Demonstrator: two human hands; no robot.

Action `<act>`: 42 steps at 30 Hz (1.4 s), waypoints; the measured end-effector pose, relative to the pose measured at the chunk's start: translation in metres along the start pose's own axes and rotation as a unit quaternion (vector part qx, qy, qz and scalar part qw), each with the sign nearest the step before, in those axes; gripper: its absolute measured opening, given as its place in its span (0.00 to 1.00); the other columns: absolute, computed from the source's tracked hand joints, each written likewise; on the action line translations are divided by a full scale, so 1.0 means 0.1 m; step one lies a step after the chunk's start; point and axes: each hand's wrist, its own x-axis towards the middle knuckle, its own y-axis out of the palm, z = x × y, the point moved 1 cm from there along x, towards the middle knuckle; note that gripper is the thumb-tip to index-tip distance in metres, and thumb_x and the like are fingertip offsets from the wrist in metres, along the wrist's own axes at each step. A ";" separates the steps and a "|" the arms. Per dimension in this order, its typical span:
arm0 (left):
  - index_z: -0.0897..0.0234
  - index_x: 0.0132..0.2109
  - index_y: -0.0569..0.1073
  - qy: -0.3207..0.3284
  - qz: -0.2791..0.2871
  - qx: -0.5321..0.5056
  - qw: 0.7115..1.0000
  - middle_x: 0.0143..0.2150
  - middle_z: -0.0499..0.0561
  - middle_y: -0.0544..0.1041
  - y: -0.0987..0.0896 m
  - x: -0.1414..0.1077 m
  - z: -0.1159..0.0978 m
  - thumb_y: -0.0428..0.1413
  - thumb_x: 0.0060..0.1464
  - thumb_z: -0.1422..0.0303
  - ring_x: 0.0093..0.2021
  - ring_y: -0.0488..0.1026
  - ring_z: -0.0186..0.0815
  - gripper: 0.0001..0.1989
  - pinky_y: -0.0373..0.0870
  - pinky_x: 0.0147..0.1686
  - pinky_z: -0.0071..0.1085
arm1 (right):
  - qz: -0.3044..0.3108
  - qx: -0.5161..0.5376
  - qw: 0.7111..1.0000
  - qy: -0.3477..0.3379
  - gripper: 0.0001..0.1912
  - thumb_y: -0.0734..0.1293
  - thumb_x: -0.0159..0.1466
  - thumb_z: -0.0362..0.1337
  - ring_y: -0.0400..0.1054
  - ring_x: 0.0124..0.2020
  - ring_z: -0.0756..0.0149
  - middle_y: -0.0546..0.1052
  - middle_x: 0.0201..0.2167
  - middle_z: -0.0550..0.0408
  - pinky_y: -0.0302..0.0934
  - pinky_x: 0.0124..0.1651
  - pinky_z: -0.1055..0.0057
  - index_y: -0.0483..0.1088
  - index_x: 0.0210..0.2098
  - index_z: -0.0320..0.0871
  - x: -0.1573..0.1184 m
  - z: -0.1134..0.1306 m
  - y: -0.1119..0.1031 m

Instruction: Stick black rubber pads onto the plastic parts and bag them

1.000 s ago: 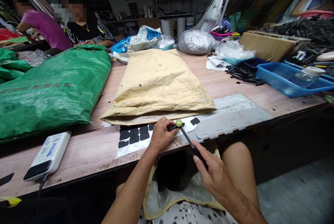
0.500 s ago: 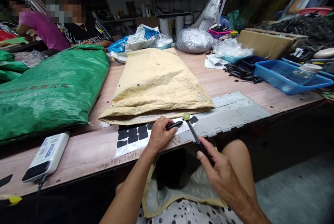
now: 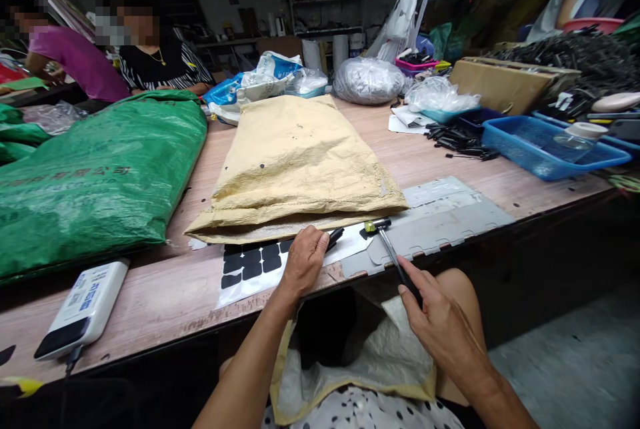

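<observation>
My left hand [image 3: 306, 257] is closed around a small black stick-like part [image 3: 336, 237], whose tip points up and right. It rests at the table's front edge, over a white sheet [image 3: 260, 287] bearing rows of black rounded patches [image 3: 271, 259]. In my right hand [image 3: 433, 305] is a small hammer [image 3: 389, 242], gripped by its black handle. The hammer's head, yellow-green at one end and black at the other, is just right of the black part and apart from it. A grey plate [image 3: 440, 229] lies beneath and beyond the hammer.
A tan woven sack [image 3: 300, 155] lies behind my hands. On the left are a green sack [image 3: 100, 175] and a white power bank [image 3: 83, 305]. A blue tray [image 3: 550, 149], black parts [image 3: 463, 139] and cardboard [image 3: 500, 85] occupy the right. Co-workers sit across the table.
The hammer has moved right, away from the black part, and its head has turned sideways. In my left hand, the black part now tilts more upward.
</observation>
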 end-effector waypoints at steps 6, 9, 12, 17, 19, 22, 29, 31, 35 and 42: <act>0.61 0.28 0.64 0.003 0.008 0.007 1.000 0.32 0.49 0.67 -0.01 0.00 -0.01 0.43 0.70 0.63 0.37 0.67 0.38 0.20 0.63 0.39 0.35 | 0.004 -0.015 1.000 -0.012 0.28 0.55 0.70 0.40 0.75 0.46 0.56 0.78 0.51 0.47 0.70 0.46 0.62 0.62 0.68 0.47 0.00 0.00 0.02; 0.61 0.29 0.65 -0.001 0.015 0.003 1.000 0.33 0.50 0.68 -0.02 0.00 -0.01 0.43 0.70 0.62 0.38 0.67 0.38 0.20 0.63 0.40 0.35 | 0.012 -0.020 1.000 -0.001 0.28 0.56 0.70 0.40 0.76 0.44 0.57 0.78 0.51 0.47 0.71 0.44 0.63 0.62 0.68 0.46 0.00 0.00 0.01; 0.61 0.29 0.67 -0.009 0.025 -0.004 1.000 0.33 0.50 0.69 -0.04 0.01 -0.03 0.41 0.70 0.62 0.38 0.68 0.39 0.21 0.63 0.41 0.36 | 0.021 -0.027 0.999 0.008 0.28 0.56 0.70 0.40 0.77 0.44 0.56 0.79 0.50 0.47 0.71 0.40 0.64 0.62 0.68 0.45 0.01 0.02 0.01; 0.61 0.29 0.67 -0.015 0.036 -0.008 0.999 0.33 0.50 0.69 -0.05 0.00 -0.03 0.41 0.70 0.62 0.39 0.68 0.39 0.22 0.62 0.41 0.36 | 0.014 -0.031 0.999 0.004 0.28 0.56 0.69 0.39 0.77 0.45 0.56 0.80 0.50 0.48 0.70 0.43 0.64 0.62 0.68 0.45 0.02 0.03 0.01; 0.61 0.28 0.67 -0.013 0.039 -0.010 0.999 0.33 0.50 0.69 -0.05 0.00 -0.03 0.41 0.70 0.62 0.39 0.68 0.39 0.22 0.62 0.41 0.36 | 0.017 -0.039 0.999 0.006 0.28 0.56 0.69 0.39 0.77 0.44 0.55 0.80 0.49 0.48 0.70 0.41 0.64 0.63 0.68 0.45 0.02 0.03 0.01; 0.61 0.28 0.67 -0.009 0.042 -0.016 0.999 0.33 0.50 0.69 -0.05 0.00 -0.02 0.41 0.70 0.62 0.39 0.68 0.39 0.22 0.63 0.42 0.36 | 0.016 -0.047 0.999 0.008 0.28 0.56 0.69 0.39 0.77 0.42 0.55 0.80 0.49 0.47 0.70 0.38 0.64 0.63 0.68 0.45 0.01 0.04 0.01; 0.61 0.28 0.68 0.000 0.043 -0.031 0.999 0.33 0.51 0.69 -0.08 -0.03 -0.08 0.42 0.70 0.62 0.39 0.68 0.39 0.22 0.62 0.42 0.36 | 0.011 -0.040 0.999 0.007 0.28 0.57 0.69 0.38 0.77 0.45 0.54 0.80 0.50 0.48 0.71 0.42 0.62 0.63 0.67 0.46 0.01 0.03 0.02; 0.61 0.28 0.67 0.003 0.053 -0.046 0.998 0.32 0.50 0.69 -0.14 -0.14 -0.20 0.42 0.70 0.61 0.37 0.67 0.38 0.22 0.62 0.40 0.35 | 0.004 -0.034 0.999 0.001 0.27 0.57 0.69 0.38 0.77 0.46 0.54 0.80 0.50 0.48 0.71 0.44 0.62 0.64 0.67 0.47 0.01 0.02 0.02; 0.60 0.32 0.70 -0.005 0.178 -0.101 0.979 0.30 0.48 0.72 -0.20 -0.52 -0.52 0.44 0.70 0.57 0.31 0.68 0.34 0.20 0.61 0.34 0.31 | 0.004 -0.022 1.000 -0.005 0.27 0.57 0.69 0.38 0.77 0.48 0.55 0.80 0.52 0.48 0.72 0.46 0.62 0.63 0.67 0.47 0.01 0.01 0.02; 0.59 0.38 0.74 -0.097 0.319 0.018 0.943 0.35 0.51 0.79 0.36 -1.10 -0.23 0.48 0.67 0.58 0.36 0.76 0.40 0.15 0.62 0.35 0.32 | 0.011 -0.022 1.000 -0.001 0.28 0.57 0.70 0.39 0.77 0.47 0.54 0.80 0.52 0.47 0.72 0.44 0.62 0.63 0.68 0.46 0.01 0.00 0.02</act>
